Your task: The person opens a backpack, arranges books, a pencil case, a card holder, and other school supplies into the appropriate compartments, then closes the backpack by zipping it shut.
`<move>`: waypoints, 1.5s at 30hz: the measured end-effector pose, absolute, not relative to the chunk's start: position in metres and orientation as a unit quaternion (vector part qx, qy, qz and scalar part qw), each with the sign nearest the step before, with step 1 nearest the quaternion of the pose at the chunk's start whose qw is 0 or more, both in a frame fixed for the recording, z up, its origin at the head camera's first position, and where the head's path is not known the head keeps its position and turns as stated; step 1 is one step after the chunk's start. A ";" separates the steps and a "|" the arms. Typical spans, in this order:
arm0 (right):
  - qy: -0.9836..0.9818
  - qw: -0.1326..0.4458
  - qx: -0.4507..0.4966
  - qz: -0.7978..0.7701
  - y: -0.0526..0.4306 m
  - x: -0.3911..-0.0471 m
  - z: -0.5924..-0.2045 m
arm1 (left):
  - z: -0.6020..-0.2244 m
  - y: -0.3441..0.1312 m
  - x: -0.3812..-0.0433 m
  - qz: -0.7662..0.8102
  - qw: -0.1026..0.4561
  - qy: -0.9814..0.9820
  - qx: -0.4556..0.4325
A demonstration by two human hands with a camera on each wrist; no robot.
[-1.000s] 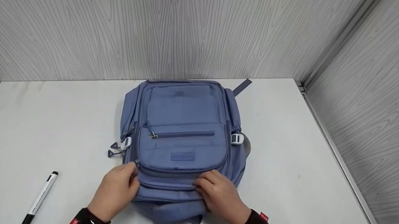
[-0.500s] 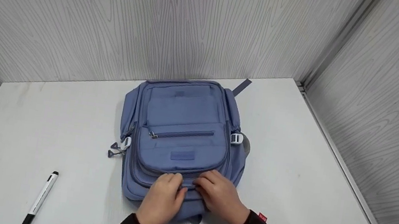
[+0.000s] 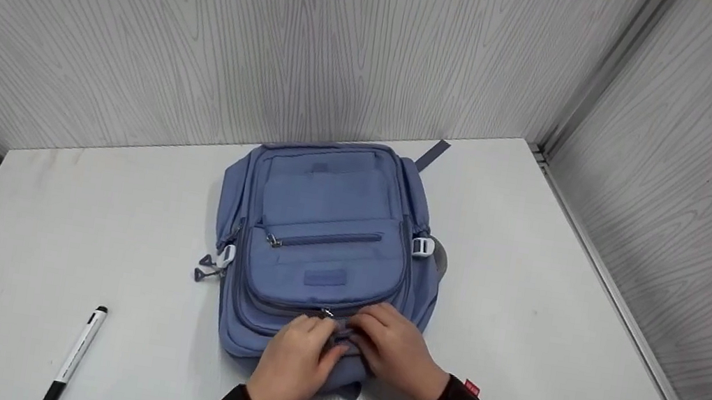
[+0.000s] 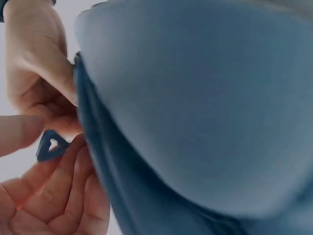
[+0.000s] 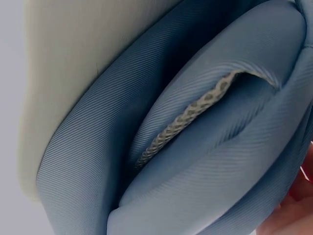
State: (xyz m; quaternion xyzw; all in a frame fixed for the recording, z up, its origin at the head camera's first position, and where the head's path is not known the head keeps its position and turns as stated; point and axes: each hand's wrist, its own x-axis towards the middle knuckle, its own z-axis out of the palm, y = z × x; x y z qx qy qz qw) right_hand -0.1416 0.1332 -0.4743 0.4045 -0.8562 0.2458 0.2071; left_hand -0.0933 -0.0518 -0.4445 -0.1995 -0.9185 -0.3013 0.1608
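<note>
A blue backpack (image 3: 335, 197) lies front side up on the white table. My left hand (image 3: 293, 360) is at its lower front, fingers curled by a metal zipper slider (image 3: 326, 313). In the left wrist view, a triangular zipper pull (image 4: 43, 152) shows between the thumb and fingers of my left hand (image 4: 54, 200). Just to the right, my right hand (image 3: 393, 350) pinches the bag's fabric edge beside the zipper. The right wrist view shows folds of blue cloth and a mesh-edged strap (image 5: 195, 110), with part of my right hand (image 5: 288, 215) at the lower right corner.
A white marker with black ends (image 3: 79, 349) lies on the table (image 3: 112, 227) to the left. Grey wood-grain panels (image 3: 283, 27) stand behind and on both sides. Two loose zipper pulls (image 3: 204, 269) hang off the bag's left side.
My left hand has moved right along the bag's lower front, from its left corner to beside the right hand. The zipper slider has travelled with it. The right hand has stayed in place.
</note>
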 end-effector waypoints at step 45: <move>-0.908 0.216 0.271 0.236 0.191 -0.165 -0.440 | -0.477 -0.114 -0.102 -0.106 0.262 -0.943 -0.174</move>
